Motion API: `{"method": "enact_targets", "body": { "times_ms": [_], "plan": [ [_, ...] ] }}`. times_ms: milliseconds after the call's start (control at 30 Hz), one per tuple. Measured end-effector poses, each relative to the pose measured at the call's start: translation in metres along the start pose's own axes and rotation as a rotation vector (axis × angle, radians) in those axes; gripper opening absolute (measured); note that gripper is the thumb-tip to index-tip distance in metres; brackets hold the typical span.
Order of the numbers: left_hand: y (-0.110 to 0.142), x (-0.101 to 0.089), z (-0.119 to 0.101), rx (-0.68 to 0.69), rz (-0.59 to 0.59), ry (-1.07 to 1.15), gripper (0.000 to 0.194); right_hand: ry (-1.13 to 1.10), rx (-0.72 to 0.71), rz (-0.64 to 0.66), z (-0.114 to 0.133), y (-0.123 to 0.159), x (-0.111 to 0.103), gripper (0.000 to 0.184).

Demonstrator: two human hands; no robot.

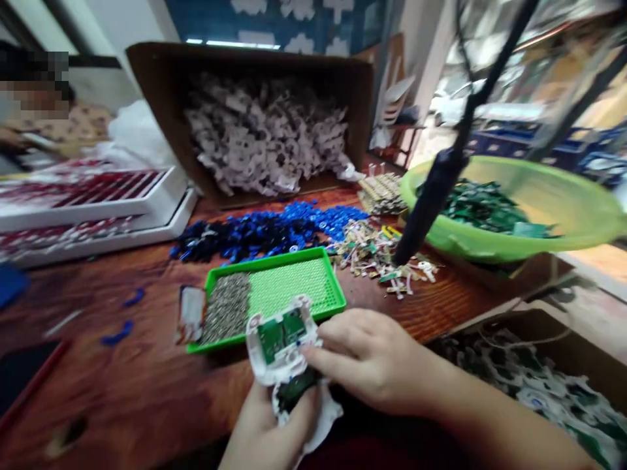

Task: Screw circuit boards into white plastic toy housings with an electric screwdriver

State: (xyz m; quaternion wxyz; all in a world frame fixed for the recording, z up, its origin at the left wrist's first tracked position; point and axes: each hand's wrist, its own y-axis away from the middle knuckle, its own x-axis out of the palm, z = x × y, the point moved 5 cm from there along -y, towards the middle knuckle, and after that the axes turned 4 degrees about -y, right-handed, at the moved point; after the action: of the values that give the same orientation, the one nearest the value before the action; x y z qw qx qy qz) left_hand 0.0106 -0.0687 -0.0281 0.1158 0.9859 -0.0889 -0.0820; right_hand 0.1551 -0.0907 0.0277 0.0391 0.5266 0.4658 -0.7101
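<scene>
My left hand (279, 424) grips a white plastic housing (255, 349), held open side up over the table's front edge. A green circuit board (281, 334) sits inside it, and a dark rounded part (295, 390) shows by my left thumb. My right hand (372, 359) is closed, fingertips pressed together against the right side of the housing; whatever they pinch is hidden. Just beyond is a green perforated tray (337, 287) with a heap of small metal screws (228, 307) in its left part.
Behind lie blue plastic parts (294, 225) and small wired boards (367, 251). A carton of white parts (269, 137) stands at the back. Right: a dark hanging tool (431, 196), a green basin (490, 245) of boards, a lower box of housings (553, 398). White trays (161, 202) and a person are left.
</scene>
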Motion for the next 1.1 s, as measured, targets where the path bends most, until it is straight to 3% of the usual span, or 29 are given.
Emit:
{"method": "enact_targets", "body": {
  "times_ms": [233, 400, 500, 700, 967, 1100],
  "plan": [
    [-0.002, -0.002, 0.000, 0.153, 0.179, -0.135, 0.045, 0.014, -0.153, -0.023, 0.008, -0.018, -0.011, 0.024],
    [0.002, -0.005, -0.004, 0.165, 0.189, -0.126, 0.045, 0.105, -0.290, -0.222, 0.012, -0.015, -0.005, 0.019],
    [0.003, -0.005, -0.006, 0.166, 0.189, -0.099, 0.043, 0.070, -0.337, -0.208, 0.013, -0.012, 0.001, 0.023],
    [0.004, -0.004, 0.001, 0.207, 0.200, -0.083, 0.051, -0.098, -0.269, -0.121, 0.012, -0.013, 0.010, 0.024],
    [0.008, -0.002, 0.006, 0.263, 0.189, -0.119, 0.046, -0.396, 0.078, -0.139, 0.008, -0.007, 0.018, 0.018],
    [0.010, -0.002, 0.014, 0.266, 0.164, -0.146, 0.045, -0.421, 0.100, -0.136, 0.009, -0.005, 0.016, 0.019]
  ]
}}
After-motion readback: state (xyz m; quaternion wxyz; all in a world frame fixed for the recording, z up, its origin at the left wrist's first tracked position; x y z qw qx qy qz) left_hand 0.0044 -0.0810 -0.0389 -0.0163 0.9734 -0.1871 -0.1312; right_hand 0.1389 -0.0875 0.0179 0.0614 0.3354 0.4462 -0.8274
